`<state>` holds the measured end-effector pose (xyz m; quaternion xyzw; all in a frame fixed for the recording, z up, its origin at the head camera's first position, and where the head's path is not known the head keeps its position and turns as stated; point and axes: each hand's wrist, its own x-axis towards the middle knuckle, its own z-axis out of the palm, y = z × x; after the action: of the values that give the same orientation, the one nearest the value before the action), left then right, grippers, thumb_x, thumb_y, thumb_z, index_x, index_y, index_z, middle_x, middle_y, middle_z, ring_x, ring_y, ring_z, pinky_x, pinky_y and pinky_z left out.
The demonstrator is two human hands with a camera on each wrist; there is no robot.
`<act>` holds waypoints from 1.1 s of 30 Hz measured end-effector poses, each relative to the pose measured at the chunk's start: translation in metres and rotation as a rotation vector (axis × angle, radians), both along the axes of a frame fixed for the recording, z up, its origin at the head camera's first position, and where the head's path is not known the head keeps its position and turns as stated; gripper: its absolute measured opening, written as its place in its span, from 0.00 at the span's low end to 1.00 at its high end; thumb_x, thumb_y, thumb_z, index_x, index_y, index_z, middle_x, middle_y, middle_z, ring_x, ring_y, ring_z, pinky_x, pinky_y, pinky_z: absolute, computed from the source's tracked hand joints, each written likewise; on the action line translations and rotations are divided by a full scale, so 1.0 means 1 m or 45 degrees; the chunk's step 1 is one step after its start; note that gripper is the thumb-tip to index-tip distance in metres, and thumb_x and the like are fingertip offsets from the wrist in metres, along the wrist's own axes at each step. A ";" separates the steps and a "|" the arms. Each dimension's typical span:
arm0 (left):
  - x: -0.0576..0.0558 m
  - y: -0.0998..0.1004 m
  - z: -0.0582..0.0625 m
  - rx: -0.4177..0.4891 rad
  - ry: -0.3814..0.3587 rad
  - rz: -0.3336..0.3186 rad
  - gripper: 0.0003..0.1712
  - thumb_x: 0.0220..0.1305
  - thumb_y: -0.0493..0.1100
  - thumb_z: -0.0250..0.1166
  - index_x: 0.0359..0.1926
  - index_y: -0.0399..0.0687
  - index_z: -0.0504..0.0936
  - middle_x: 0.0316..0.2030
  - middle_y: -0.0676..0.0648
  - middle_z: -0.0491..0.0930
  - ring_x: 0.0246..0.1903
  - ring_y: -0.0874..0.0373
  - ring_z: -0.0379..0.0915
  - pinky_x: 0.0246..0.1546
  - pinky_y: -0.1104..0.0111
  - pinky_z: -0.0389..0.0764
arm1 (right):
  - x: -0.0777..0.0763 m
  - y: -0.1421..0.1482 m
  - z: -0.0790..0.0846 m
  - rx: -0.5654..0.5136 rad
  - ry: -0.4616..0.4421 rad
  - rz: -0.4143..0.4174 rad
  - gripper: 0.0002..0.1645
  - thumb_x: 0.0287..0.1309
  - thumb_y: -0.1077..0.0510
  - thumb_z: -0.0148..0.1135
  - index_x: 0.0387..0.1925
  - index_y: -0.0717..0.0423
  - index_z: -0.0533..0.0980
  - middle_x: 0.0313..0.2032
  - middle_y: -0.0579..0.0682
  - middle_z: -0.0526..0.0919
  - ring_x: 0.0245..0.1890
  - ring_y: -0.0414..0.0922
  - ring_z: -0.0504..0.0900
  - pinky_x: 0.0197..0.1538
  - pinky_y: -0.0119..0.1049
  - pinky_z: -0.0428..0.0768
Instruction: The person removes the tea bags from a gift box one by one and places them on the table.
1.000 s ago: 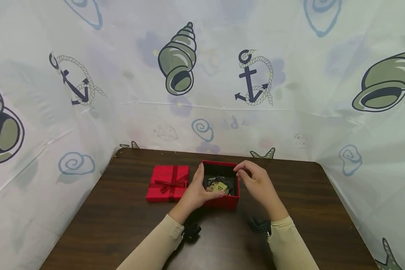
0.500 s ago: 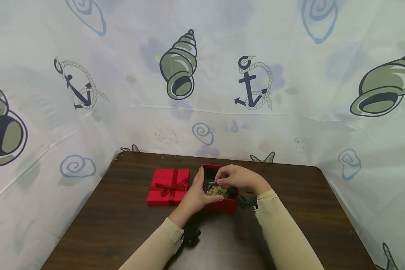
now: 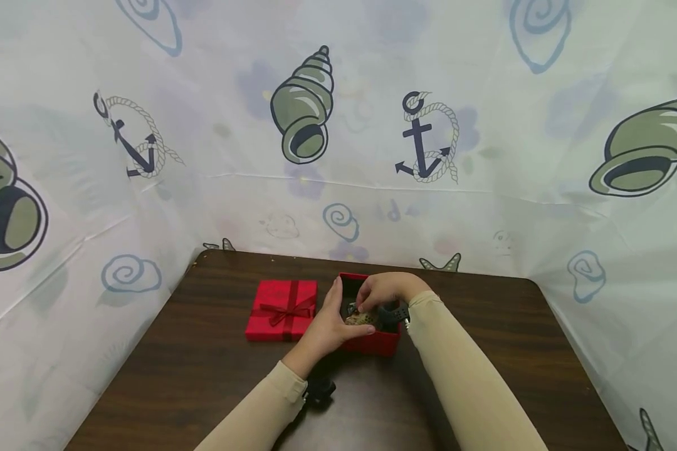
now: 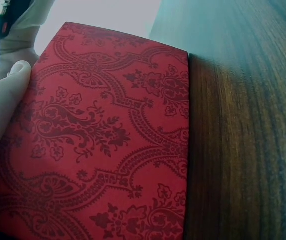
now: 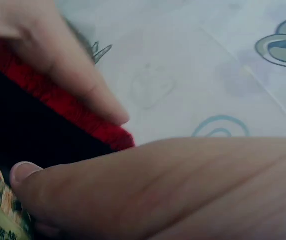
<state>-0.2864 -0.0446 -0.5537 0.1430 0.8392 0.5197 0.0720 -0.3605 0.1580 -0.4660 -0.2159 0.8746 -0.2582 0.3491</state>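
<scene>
An open red gift box (image 3: 377, 344) with a dark inside stands on the table in the head view. My left hand (image 3: 325, 329) grips it, fingers along the left wall and thumb over the front rim. Inside lies a yellowish patterned packet (image 3: 361, 319). My right hand (image 3: 388, 288) reaches down into the box with curled fingers at the packet's top and seems to pinch it. The right wrist view has the right thumb (image 5: 30, 175) against the patterned packet; the other fingertips are hidden. The left wrist view shows the box's printed outer wall (image 4: 97, 130).
Left of the box lies the red lid (image 3: 271, 297) with a dark red ribbon bow, close to the left hand. Under everything is a dark wooden table (image 3: 214, 351). A pale curtain (image 3: 367, 94) with shell and anchor prints surrounds the table's back and sides.
My right hand has moved left from the box's right rim, down into the box and onto the packet. My left hand stays on the box, which keeps its place.
</scene>
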 end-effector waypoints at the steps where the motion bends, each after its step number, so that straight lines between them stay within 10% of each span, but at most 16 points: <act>1: 0.000 0.000 0.001 -0.001 0.000 0.000 0.83 0.53 0.67 0.84 0.90 0.59 0.34 0.90 0.47 0.38 0.88 0.39 0.41 0.80 0.35 0.63 | -0.002 -0.001 -0.001 0.015 0.010 0.009 0.15 0.75 0.52 0.68 0.54 0.55 0.88 0.48 0.47 0.89 0.45 0.43 0.81 0.53 0.44 0.84; 11: -0.001 -0.002 -0.003 0.001 -0.009 -0.007 0.84 0.51 0.70 0.84 0.90 0.60 0.33 0.90 0.48 0.38 0.88 0.40 0.42 0.80 0.35 0.63 | -0.004 -0.004 -0.016 0.022 0.142 -0.022 0.33 0.70 0.50 0.74 0.71 0.58 0.79 0.70 0.56 0.82 0.70 0.54 0.79 0.75 0.59 0.77; 19: -0.002 -0.001 -0.002 0.014 0.029 -0.020 0.82 0.54 0.65 0.85 0.90 0.54 0.35 0.90 0.46 0.38 0.88 0.40 0.41 0.81 0.37 0.61 | -0.007 -0.001 -0.022 -0.121 0.144 -0.038 0.29 0.67 0.65 0.71 0.68 0.62 0.79 0.61 0.60 0.88 0.60 0.51 0.87 0.67 0.52 0.85; 33: -0.001 -0.002 -0.002 0.009 0.010 -0.010 0.83 0.52 0.70 0.84 0.90 0.58 0.34 0.90 0.45 0.39 0.87 0.37 0.44 0.79 0.33 0.63 | -0.003 0.006 -0.031 -0.267 0.353 -0.047 0.19 0.68 0.62 0.73 0.59 0.54 0.84 0.38 0.45 0.91 0.40 0.42 0.87 0.56 0.44 0.88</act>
<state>-0.2878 -0.0468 -0.5553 0.1487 0.8372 0.5217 0.0701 -0.3630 0.1644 -0.4973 -0.2685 0.8864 -0.3222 0.1959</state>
